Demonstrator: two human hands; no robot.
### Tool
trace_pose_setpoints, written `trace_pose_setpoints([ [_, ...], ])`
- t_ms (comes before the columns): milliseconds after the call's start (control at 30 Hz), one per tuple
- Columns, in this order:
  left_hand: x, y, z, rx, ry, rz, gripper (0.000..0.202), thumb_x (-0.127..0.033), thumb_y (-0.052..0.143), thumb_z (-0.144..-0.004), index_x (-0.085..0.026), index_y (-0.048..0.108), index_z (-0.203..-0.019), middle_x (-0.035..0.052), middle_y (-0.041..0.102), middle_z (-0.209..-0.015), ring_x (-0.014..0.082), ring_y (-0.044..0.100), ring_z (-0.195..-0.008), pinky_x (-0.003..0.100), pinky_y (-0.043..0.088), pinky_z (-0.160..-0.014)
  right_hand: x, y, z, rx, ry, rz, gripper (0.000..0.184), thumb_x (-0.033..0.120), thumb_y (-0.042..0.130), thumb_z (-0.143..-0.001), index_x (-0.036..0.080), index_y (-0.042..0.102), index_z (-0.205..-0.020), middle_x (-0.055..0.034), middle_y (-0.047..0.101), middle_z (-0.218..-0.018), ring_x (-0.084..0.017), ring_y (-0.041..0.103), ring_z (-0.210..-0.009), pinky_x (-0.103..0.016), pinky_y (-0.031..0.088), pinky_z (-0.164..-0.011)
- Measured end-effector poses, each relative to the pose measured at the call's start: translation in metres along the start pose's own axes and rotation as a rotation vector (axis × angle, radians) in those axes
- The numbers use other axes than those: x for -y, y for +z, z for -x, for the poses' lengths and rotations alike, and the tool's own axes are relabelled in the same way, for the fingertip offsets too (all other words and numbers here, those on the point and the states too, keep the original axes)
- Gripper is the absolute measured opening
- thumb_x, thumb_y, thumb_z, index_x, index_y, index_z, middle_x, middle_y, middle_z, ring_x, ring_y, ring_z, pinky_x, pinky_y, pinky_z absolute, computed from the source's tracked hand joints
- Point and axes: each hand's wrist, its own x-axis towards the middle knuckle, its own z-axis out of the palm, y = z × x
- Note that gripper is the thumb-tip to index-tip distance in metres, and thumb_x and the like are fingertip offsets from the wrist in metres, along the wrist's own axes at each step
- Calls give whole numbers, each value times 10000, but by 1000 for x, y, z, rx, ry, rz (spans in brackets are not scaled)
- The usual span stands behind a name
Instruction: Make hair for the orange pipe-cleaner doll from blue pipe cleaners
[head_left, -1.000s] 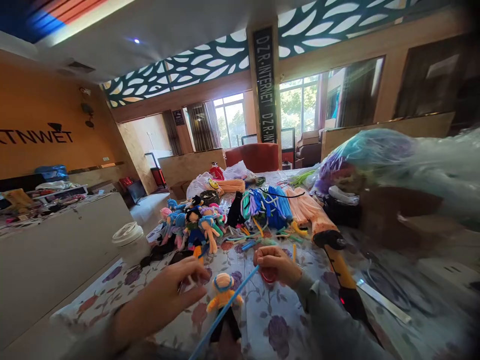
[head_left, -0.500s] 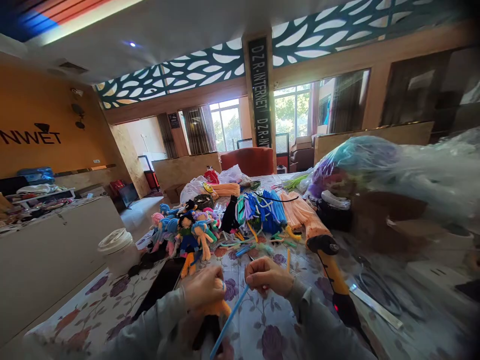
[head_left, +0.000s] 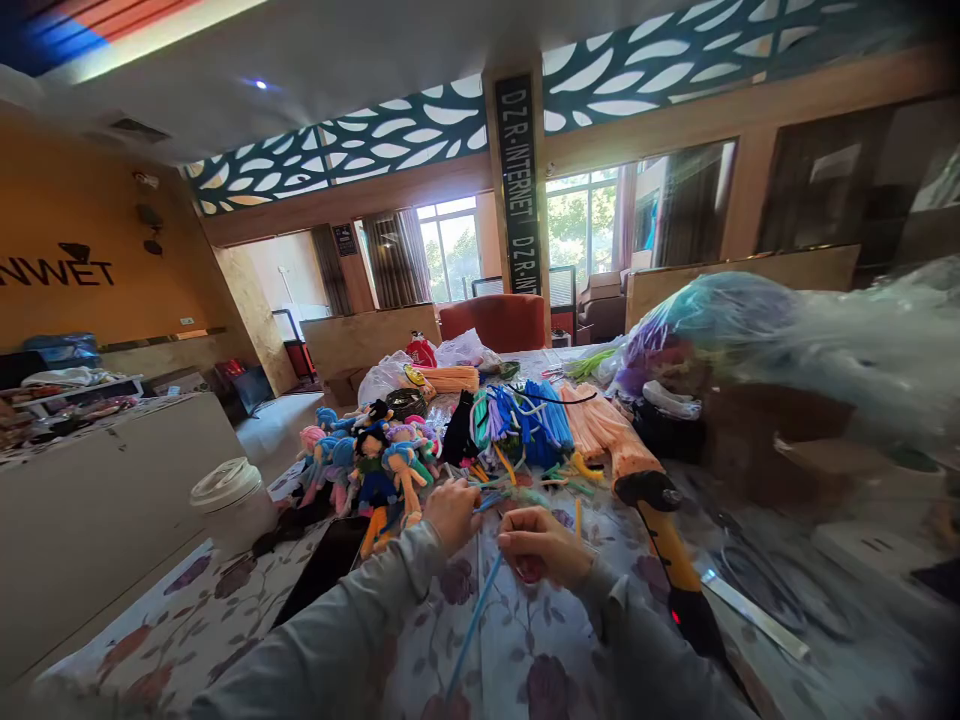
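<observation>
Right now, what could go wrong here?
The right hand pinches a long blue pipe cleaner that runs back between the grey sleeves; it could snag one. The yellow glue gun beside them shows a red light and may be hot. The left hand could scatter the loose pipe cleaners.

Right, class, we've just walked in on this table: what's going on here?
A person in grey sleeves works at a floral-clothed table. The right hand pinches a light blue pipe cleaner. The left hand reaches among loose pieces beside a cluster of small dolls; whether it grips anything is unclear. Beyond lie bundled pipe cleaners, with a yellow and black tool to the right.
</observation>
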Motion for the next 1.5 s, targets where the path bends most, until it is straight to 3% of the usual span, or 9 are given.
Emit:
trace_pose_setpoints([
  [167,-4,16,-16,-34,-36,63,207,-328,580,-877,-150,636,-967,66,652,-1052,220,607,-977,447,476,-863,6,1,1,-151,-38,-51,354,476,673,-692,181,512,-582,65,487,-444,-41,358,-308,-188,206,-315],
  [433,10,17,-13,-157,-59,341,142,-203,582,-809,-171,647,-687,46,673,-814,191,608,-827,337,433,-784,2,-7,-7,-397,-41,-88,387,529,674,-668,185,511,-604,55,524,-526,-40,366,-350,-207,205,-343],
  [633,12,26,-11,-207,-124,695,159,-285,582,-733,-191,612,-608,16,665,-625,194,618,-657,291,422,-625,2,-8,-8,-472,16,-33,386,542,673,-652,182,547,-595,49,521,-496,-52,350,-337,-221,186,-332],
  [833,16,27,-13,-174,-203,1039,101,-264,617,-645,-199,566,-587,5,665,-577,163,603,-569,263,430,-561,0,-6,-12,-524,32,22,308,465,681,-653,168,597,-648,24,594,-589,-61,440,-408,-197,280,-373],
  [933,14,21,-9,-127,-229,1166,128,-293,645,-636,-191,579,-596,-14,637,-558,111,508,-470,234,366,-468,-1,-4,-14,-539,32,53,284,445,669,-672,170,604,-653,16,610,-590,-71,463,-420,-200,310,-390],
  [1067,4,16,2,57,-247,1354,218,-374,672,-627,-169,602,-616,-32,594,-551,50,352,-360,214,257,-365,-1,-6,-15,-545,4,107,281,433,671,-685,160,624,-638,9,619,-586,-69,451,-414,-204,304,-393],
  [1233,-2,19,10,245,-268,1533,249,-362,733,-575,-164,591,-629,-65,499,-472,52,392,-378,187,252,-354,0,-9,-16,-540,-41,136,316,470,662,-693,162,625,-631,19,604,-557,-64,409,-376,-211,260,-359],
  [1500,-2,27,11,340,-266,1674,335,-396,794,-541,-179,560,-644,-77,490,-415,53,404,-357,176,225,-341,-2,-9,-15,-498,-74,122,359,524,647,-699,166,641,-680,15,602,-558,-68,409,-384,-208,267,-358],
])
